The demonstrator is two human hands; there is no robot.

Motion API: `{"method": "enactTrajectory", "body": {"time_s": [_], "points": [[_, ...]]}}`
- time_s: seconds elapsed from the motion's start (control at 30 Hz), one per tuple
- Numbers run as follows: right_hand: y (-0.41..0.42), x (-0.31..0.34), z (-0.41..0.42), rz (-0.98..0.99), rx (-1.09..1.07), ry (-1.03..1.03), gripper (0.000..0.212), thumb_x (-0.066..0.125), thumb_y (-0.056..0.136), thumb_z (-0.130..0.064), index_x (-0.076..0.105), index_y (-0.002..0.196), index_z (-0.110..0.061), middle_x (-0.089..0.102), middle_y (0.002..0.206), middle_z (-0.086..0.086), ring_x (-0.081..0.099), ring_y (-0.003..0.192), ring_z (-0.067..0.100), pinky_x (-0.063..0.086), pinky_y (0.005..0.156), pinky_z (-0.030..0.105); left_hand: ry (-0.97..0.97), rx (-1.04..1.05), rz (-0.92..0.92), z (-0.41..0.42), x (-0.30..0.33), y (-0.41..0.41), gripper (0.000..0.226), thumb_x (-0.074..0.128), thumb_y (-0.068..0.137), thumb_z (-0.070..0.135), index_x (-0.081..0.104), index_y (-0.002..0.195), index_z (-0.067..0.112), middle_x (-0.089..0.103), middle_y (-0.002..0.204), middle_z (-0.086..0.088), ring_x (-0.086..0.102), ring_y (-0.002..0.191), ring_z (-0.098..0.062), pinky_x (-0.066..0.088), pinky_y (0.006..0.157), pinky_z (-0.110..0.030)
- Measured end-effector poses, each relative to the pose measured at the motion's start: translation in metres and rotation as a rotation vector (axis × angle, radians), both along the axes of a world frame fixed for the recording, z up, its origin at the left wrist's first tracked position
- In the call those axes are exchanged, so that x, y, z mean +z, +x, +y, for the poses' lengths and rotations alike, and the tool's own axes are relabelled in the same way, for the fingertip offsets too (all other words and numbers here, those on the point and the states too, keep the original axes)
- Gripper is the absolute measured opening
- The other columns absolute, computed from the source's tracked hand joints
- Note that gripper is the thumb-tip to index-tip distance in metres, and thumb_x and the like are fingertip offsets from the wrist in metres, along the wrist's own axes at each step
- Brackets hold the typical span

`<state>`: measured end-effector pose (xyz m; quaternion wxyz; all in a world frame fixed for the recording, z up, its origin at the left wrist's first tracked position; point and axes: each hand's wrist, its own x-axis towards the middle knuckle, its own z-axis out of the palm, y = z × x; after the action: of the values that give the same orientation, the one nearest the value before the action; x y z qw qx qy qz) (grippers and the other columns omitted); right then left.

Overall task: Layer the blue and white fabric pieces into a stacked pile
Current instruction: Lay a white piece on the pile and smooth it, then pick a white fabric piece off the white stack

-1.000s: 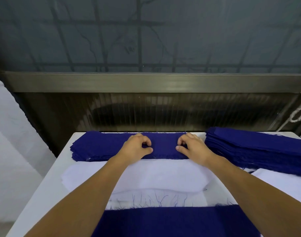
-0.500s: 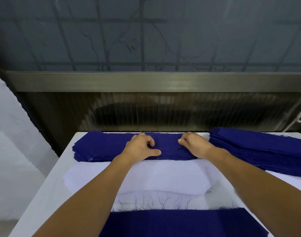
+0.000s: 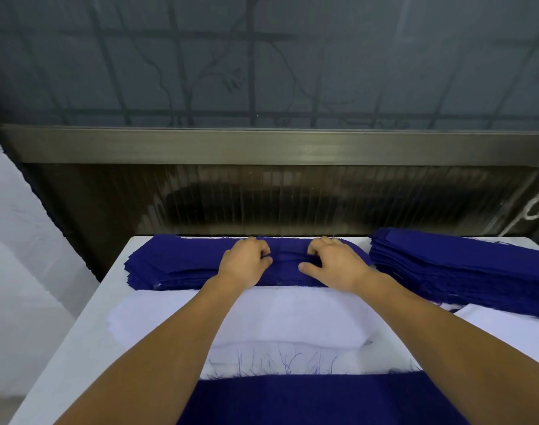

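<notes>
White surface [image 3: 87, 332] below a dark window. At frame centre, left hand [image 3: 245, 262] and right hand [image 3: 334, 265] rest on the blue fabric stack [image 3: 176, 262], fingers curled, pinching its top piece. White fabric pieces [image 3: 292, 317] lie just below; a second blue stack [image 3: 461, 265] sits at right.

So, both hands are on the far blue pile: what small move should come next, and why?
Probably lift the top blue piece free. Left hand and right hand pinch it into a ridge between them, atop the far blue pile, so it seems ready to separate.
</notes>
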<state>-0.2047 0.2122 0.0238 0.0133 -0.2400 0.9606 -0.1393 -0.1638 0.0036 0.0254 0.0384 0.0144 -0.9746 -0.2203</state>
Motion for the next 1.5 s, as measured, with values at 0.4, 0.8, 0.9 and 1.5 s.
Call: {"method": "enactTrajectory", "body": {"time_s": [0.4, 0.8, 0.9, 1.5], "points": [[0.003, -0.002, 0.017, -0.007, -0.098, -0.108, 0.018, 0.048, 0.1, -0.019, 0.059, 0.114, -0.018, 0.058, 0.116, 0.001, 0.051, 0.1, 0.013, 0.04, 0.086, 0.02, -0.129, 0.209, -0.004, -0.122, 0.006, 0.04, 0.009, 0.057, 0.095, 0.02, 0.063, 0.1, 0.024, 0.065, 0.103, 0.0, 0.06, 0.089, -0.016, 0.053, 0.08, -0.031], [0.127, 0.058, 0.09, -0.179, 0.035, -0.171, 0.011, 0.058, 0.095, -0.027, 0.063, 0.087, -0.033, 0.065, 0.082, -0.012, 0.061, 0.076, 0.008, 0.046, 0.066, 0.021, -0.098, -0.191, -0.06, -0.127, 0.057, 0.162, 0.014, 0.063, 0.091, 0.026, 0.067, 0.097, 0.038, 0.062, 0.093, 0.021, 0.058, 0.086, 0.004, 0.044, 0.072, -0.008], [0.17, 0.066, 0.117, -0.478, 0.086, -0.158, 0.012, 0.058, 0.096, -0.032, 0.066, 0.087, -0.031, 0.068, 0.088, -0.012, 0.064, 0.081, 0.008, 0.05, 0.069, 0.022, 0.123, -0.33, -0.39, -0.117, 0.059, 0.2, 0.017, 0.062, 0.093, 0.028, 0.07, 0.092, 0.043, 0.068, 0.095, 0.024, 0.062, 0.092, 0.004, 0.048, 0.076, -0.009], [0.238, -0.028, 0.13, 0.462, 0.266, -0.134, 0.047, 0.034, 0.102, -0.038, 0.076, 0.09, -0.02, 0.066, 0.097, -0.01, 0.06, 0.087, 0.007, 0.045, 0.078, 0.022, -0.019, -0.367, 0.18, -0.096, 0.002, 0.264, 0.032, 0.078, 0.076, 0.01, 0.064, 0.08, 0.038, 0.059, 0.088, 0.025, 0.056, 0.084, 0.004, 0.045, 0.075, -0.015]]}}
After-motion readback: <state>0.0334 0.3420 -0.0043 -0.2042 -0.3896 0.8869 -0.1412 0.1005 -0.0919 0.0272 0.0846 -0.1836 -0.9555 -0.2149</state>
